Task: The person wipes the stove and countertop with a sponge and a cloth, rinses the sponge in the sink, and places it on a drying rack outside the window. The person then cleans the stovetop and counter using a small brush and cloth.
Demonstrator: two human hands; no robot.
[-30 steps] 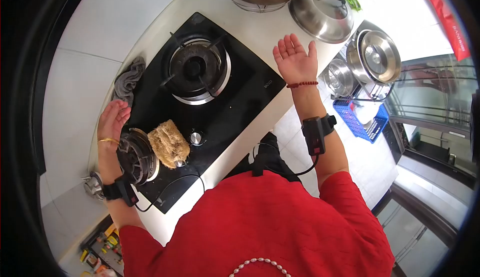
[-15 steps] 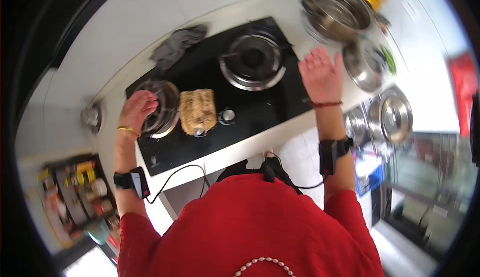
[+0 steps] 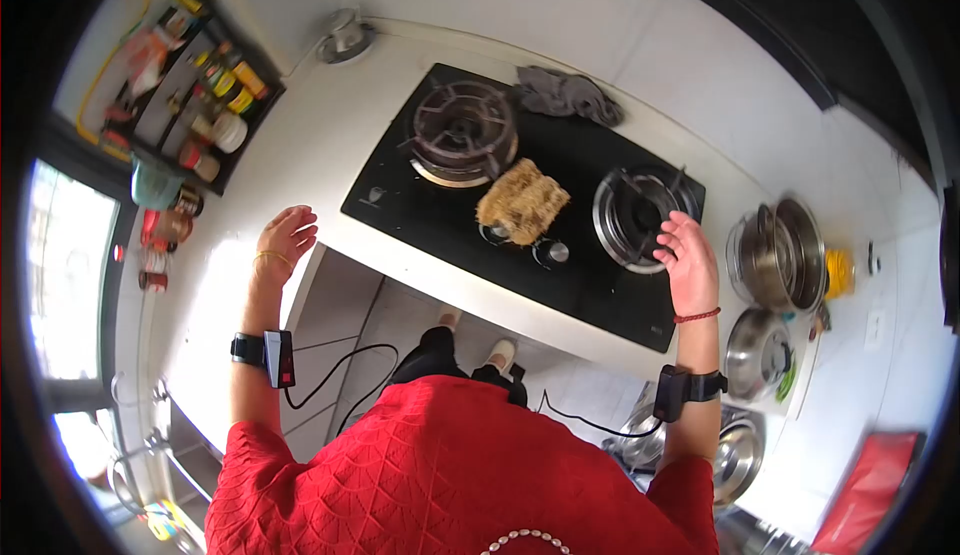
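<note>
My left hand (image 3: 288,243) is raised over the counter at the left of the stove, fingers loosely extended, holding nothing. My right hand (image 3: 690,263) is near the right burner (image 3: 625,217), empty, with its fingers apart. Between them lies the black glass cooktop (image 3: 585,285). On its front middle rests a tan, rough, dark-stained pad (image 3: 524,203) that looks like a loofah scrubber, beside a control knob (image 3: 551,253). The left burner (image 3: 462,135) carries a metal pot stand. Neither hand visibly touches the pad.
A crumpled grey cloth (image 3: 568,97) lies behind the cooktop. Steel pots (image 3: 800,255) and a steel bowl (image 3: 757,353) stand on the right counter. A rack of bottles and jars (image 3: 215,95) is at the far left. Cables run from both forearm devices toward my body.
The view has turned left, so the stove appears rotated and the spice rack shows more fully. My left hand is now over the counter instead of the left burner; my right is by the right burner.
</note>
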